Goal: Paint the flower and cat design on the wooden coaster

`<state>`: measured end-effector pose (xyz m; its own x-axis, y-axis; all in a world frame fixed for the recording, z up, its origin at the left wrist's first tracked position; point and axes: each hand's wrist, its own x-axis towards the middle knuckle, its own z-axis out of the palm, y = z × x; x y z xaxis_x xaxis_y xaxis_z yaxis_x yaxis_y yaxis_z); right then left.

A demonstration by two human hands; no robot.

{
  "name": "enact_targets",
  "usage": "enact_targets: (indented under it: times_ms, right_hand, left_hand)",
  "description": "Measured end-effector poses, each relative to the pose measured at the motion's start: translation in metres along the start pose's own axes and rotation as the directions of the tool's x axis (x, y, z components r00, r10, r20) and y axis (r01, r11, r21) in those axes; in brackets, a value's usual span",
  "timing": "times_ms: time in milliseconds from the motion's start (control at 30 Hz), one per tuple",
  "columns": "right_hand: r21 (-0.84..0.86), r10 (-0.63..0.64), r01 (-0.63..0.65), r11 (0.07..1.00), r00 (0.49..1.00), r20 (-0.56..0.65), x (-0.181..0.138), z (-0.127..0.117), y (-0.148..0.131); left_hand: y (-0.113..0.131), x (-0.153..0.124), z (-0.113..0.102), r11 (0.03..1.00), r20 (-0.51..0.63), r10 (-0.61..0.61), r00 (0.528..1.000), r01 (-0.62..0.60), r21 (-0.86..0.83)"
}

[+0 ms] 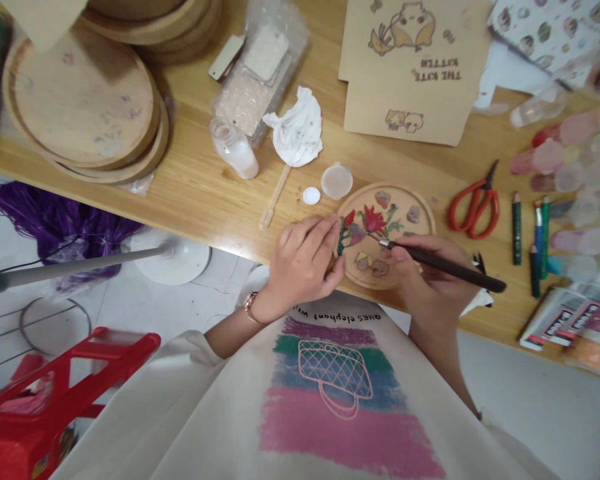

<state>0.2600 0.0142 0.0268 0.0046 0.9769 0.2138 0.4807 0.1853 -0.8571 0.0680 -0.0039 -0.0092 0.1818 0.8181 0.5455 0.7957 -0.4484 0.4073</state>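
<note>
A round wooden board with a raised rim lies near the table's front edge. On it are red and purple flowers, green leaves and small printed cartoon animals. My left hand lies at the board's left rim, fingers stretched out, fingertips touching the edge. In my right hand is a slim dark-handled tool, closed in a pen-like grip. Its silver neck narrows to a thin tip over the flowers; I cannot make out the tip's shape. Just beyond the board sit a small translucent cup and a white cap.
Red-handled pliers, pencils and paint bottles lie to the right. Behind are kraft paper bags, crumpled tissue, a dropper and an uncapped bottle. Round wooden trays are stacked left.
</note>
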Motion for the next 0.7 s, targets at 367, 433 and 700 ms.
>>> enact_targets:
  times_ms: [367, 433, 700]
  right_hand:
    - [0.013, 0.024, -0.024, 1.000, 1.000, -0.010, -0.0036, -0.0009, 0.0046]
    - [0.015, 0.042, -0.041, 0.999, 0.999, -0.022, -0.0041, -0.0009, 0.0052]
    - [0.024, -0.044, 0.044, 0.999, 0.999, -0.010, 0.0005, -0.0005, 0.0003]
  left_hand:
    - [0.0002, 0.0016, -0.0011, 1.000, -0.005, 0.004, 1.000, -0.004, 0.002]
    - [0.0003, 0.0020, -0.0013, 1.000, -0.005, 0.005, 1.000, -0.005, 0.006]
    - [-0.0001, 0.0012, -0.0008, 1.000, 0.003, 0.006, 1.000, -0.006, 0.004]
